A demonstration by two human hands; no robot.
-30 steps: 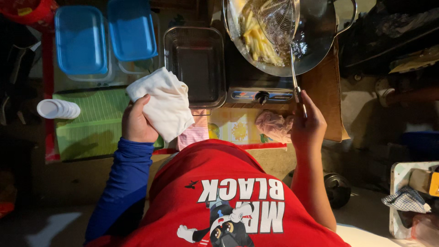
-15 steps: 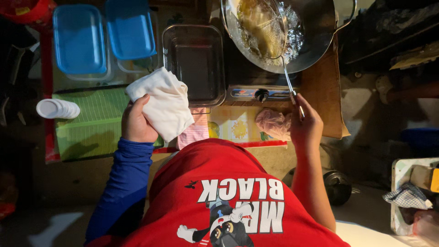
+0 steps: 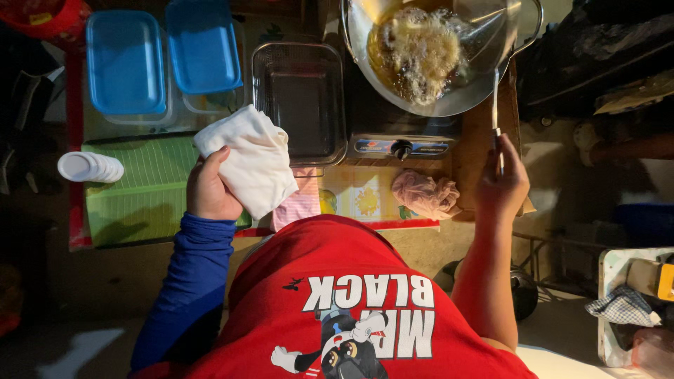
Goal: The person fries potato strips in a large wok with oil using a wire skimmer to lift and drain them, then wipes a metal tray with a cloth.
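Single head-worn view, looking steeply down from close above: counter (image 3: 484, 140) across the upper frame, wearer's red shirt (image 3: 351, 302) filling the lower middle.

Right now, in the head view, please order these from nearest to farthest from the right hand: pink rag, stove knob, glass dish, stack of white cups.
From the right hand:
1. Pink rag, just beside it on the counter.
2. Stove knob, on the burner's front, further toward the middle.
3. Glass dish, past the burner.
4. Stack of white cups, at the far end, beyond the left hand.
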